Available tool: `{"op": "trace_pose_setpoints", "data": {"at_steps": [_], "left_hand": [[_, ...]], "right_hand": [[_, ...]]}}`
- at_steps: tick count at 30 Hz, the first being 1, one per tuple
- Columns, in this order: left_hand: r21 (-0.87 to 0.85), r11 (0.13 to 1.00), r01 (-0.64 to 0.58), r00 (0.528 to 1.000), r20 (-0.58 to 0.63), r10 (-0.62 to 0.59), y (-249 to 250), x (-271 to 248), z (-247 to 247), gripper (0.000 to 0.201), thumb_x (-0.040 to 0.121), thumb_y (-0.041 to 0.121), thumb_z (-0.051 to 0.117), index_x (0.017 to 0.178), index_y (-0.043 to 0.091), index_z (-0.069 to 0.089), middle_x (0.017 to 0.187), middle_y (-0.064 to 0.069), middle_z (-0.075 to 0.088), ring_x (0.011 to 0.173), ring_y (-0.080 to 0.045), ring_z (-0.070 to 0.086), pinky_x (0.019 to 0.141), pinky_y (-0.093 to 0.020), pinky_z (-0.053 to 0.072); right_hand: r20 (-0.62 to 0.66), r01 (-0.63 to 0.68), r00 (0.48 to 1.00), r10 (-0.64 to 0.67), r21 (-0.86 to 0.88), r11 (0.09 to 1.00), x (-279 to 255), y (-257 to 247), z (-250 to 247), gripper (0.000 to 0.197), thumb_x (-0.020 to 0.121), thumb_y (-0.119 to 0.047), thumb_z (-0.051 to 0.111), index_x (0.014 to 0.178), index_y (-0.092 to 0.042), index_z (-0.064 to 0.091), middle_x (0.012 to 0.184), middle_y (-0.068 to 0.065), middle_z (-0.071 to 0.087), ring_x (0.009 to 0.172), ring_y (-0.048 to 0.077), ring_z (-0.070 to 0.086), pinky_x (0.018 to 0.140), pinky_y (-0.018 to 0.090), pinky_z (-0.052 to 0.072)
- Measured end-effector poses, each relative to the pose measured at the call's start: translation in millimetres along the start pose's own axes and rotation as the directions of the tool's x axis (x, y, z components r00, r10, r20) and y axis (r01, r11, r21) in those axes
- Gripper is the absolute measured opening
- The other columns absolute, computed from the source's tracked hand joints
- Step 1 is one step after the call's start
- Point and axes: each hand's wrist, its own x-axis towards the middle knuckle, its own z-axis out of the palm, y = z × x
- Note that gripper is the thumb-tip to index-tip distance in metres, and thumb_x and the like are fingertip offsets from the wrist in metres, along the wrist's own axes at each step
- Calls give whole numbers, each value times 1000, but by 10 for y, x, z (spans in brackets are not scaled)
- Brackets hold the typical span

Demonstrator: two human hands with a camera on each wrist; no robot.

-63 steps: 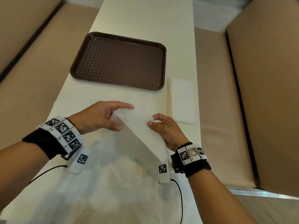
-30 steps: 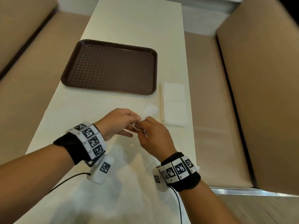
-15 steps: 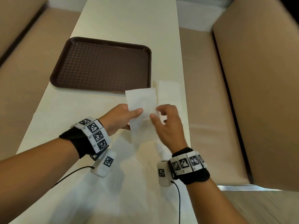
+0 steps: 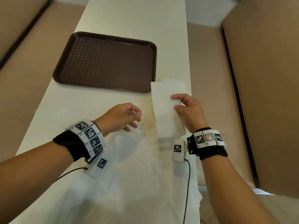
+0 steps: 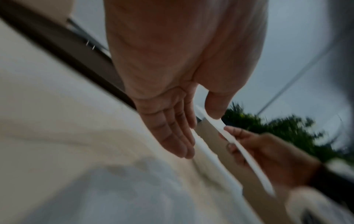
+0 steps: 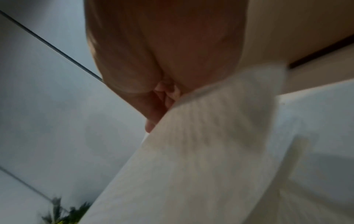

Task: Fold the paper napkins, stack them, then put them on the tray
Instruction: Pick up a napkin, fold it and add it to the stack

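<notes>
My right hand (image 4: pixel 175 103) pinches a folded white napkin (image 4: pixel 165 113) by its right edge and holds it just above the table. The napkin's far end lies over a small stack of folded napkins (image 4: pixel 178 84) beside the tray's right front corner. The brown tray (image 4: pixel 105 62) holds nothing. My left hand (image 4: pixel 135 121) hovers left of the napkin, fingers relaxed and holding nothing. The left wrist view shows the left hand (image 5: pixel 199 133) with straight fingers and the napkin's edge (image 5: pixel 249 157) in the other hand. In the right wrist view the right hand (image 6: pixel 162 106) grips the napkin (image 6: pixel 201 151).
Unfolded white napkins (image 4: pixel 129 183) lie spread over the near end of the narrow cream table (image 4: pixel 129 16). Tan bench seats (image 4: pixel 210 94) run along both sides. Wrist camera cables (image 4: pixel 187 183) trail over the near napkins.
My left hand has let go of the folded napkin and drawn back to the left. My right hand has carried the napkin to the right, over the stack.
</notes>
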Motion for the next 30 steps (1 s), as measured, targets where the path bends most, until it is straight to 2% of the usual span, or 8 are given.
{"op": "trace_pose_setpoints", "data": {"at_steps": [2,4,6,8,13,17,22,30], "left_hand": [[219,975,-38,999,10,37,-191,-107,-60,12,98,30,63,108,24,66,99,6,72,81,-10,73,68,-25,56],[413,908,-74,997,51,58,-389,-222,-89,10,97,32,65,106,30,67,99,13,68,81,-4,68,70,-17,48],[514,854,-78,997,66,51,-545,-329,-80,11,96,35,65,107,34,66,101,18,66,86,1,63,72,-13,44],[542,836,-83,996,62,58,-659,-411,-37,12,96,35,65,107,37,64,103,20,63,89,1,61,76,-16,47],[611,772,-176,984,110,137,-826,-525,104,19,96,34,61,115,36,59,114,23,52,98,1,53,83,-17,42],[660,723,-205,979,147,143,-873,-528,168,25,97,36,59,122,32,58,121,22,46,102,-1,50,84,-20,43],[663,719,-207,978,149,144,-870,-523,191,26,98,35,58,124,30,59,122,22,44,102,-1,49,83,-19,43],[671,717,-189,982,151,117,-847,-524,202,28,98,33,57,126,31,58,124,22,43,101,1,47,80,-17,40]], "right_hand": [[-52,1,999,-2,-24,1000,152,20,-106,46,87,13,53,94,-27,75,118,1,72,97,20,71,79,37,59],[-92,1,996,-5,-48,999,278,52,-175,47,84,12,52,93,-28,76,117,1,73,97,20,70,82,38,58],[-131,-10,991,1,-70,998,396,100,-225,48,84,12,51,94,-28,75,115,2,73,92,19,68,81,38,57],[-169,-29,986,12,-98,995,512,162,-262,48,82,9,51,94,-30,76,116,3,72,92,20,69,81,41,58],[-220,-65,975,28,-162,985,691,234,-303,53,78,3,50,93,-40,77,121,0,71,113,25,67,98,49,57],[-210,-77,977,15,-289,954,757,306,-317,56,77,-1,46,96,-46,73,119,-7,71,113,25,67,96,50,57],[-217,-58,976,-9,-298,953,765,263,-302,54,82,4,43,96,-38,73,123,-2,69,103,21,70,85,42,62],[-155,-7,987,-42,-303,953,818,250,-291,55,81,-4,49,93,-52,73,122,-10,70,118,20,64,102,47,54]]}}
